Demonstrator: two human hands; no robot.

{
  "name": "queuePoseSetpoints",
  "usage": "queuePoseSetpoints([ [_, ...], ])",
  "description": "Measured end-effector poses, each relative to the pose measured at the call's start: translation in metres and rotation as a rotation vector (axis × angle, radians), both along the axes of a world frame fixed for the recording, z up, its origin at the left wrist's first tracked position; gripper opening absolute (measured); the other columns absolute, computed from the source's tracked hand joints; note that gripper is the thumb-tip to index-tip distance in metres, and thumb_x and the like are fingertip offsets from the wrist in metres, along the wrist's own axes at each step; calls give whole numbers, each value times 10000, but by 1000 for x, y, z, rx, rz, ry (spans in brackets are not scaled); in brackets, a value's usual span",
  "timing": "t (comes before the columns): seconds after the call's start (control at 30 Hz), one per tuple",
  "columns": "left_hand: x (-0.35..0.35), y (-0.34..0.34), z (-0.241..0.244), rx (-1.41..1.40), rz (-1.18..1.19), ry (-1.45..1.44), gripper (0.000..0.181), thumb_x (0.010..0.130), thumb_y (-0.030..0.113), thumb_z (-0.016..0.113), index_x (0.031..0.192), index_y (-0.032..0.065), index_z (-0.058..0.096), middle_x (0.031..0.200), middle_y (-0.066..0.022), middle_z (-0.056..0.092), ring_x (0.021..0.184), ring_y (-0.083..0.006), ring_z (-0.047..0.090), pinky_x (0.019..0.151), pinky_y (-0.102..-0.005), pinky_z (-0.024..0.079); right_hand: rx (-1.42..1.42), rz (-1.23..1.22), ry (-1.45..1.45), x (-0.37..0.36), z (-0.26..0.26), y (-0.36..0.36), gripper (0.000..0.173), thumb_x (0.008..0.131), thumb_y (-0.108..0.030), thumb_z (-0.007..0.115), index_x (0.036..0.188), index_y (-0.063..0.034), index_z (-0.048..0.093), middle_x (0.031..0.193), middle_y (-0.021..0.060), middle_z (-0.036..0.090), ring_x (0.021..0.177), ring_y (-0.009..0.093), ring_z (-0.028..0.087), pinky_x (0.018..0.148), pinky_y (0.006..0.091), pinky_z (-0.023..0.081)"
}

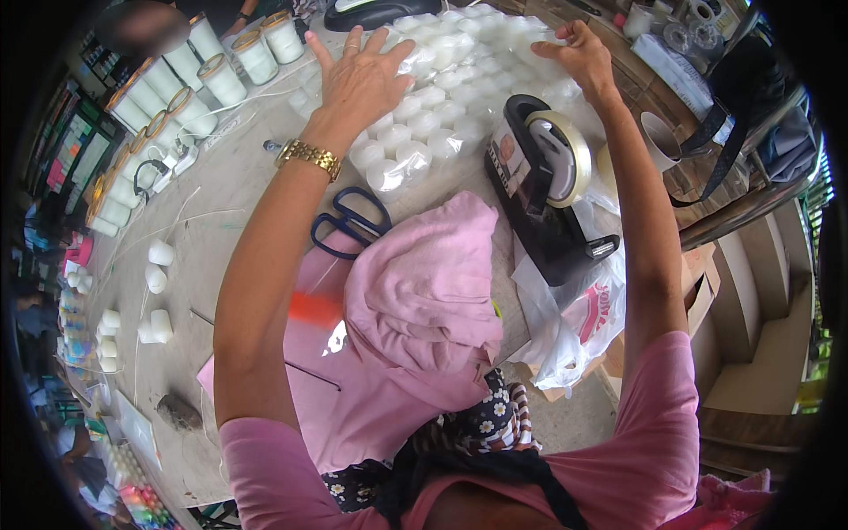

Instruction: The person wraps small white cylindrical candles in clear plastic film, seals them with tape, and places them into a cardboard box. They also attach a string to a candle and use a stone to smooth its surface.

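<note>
My left hand lies over the left part of a bundle of white votive candles in clear plastic wrap, its fingers spread. Bent fingers and an extended thumb mark my right hand, at the bundle's far right edge; whether it pinches the film is unclear. Nearer to me stands a black tape dispenser with a large roll of clear tape. Blue-handled scissors rest partly on a pink cloth, which is bunched up in front of me. A blurred orange object shows beside the cloth's folds.
Glass jar candles line the table's far left, near a white power strip. Loose white candles sit at left. A plastic bag hangs at the right edge, by a white cup. Another person's hand appears beyond.
</note>
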State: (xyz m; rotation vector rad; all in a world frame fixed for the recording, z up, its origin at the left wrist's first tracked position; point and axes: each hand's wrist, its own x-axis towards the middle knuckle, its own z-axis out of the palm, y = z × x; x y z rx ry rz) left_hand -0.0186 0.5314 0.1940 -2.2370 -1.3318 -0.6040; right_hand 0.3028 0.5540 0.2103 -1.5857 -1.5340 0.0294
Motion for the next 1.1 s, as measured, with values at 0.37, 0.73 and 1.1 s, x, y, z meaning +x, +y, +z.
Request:
queuePoseSetpoints([
  [0.37, 17, 21, 1, 89, 20, 75, 471, 924, 383, 545, 1385, 323, 471, 1499, -44, 376, 1346, -284, 395, 1055, -740, 116, 65, -11, -51, 17, 10, 2, 525, 624, -349, 829, 984, -34, 611, 790, 43, 623, 730, 151, 581, 695, 290, 461],
  [0.73, 48, 29, 4, -24, -101, 370, 431, 951, 333, 514, 1379, 301, 469, 1523, -57, 318, 1370, -310, 357, 1120, -617, 187, 210, -136, 79, 15, 43, -10, 436, 596, -252, 854, 850, -13, 592, 763, 113, 626, 731, 218, 603, 668, 344, 482],
  [1.1, 38, 40, 4, -149, -236, 264, 492, 918, 271, 551, 1400, 241, 458, 1538, -123, 275, 1392, -374, 292, 1155, -497, 228, 169, -51, -59, 17, 45, -6, 467, 575, -272, 857, 885, -15, 620, 827, 170, 668, 819, 279, 647, 726, 375, 492],
])
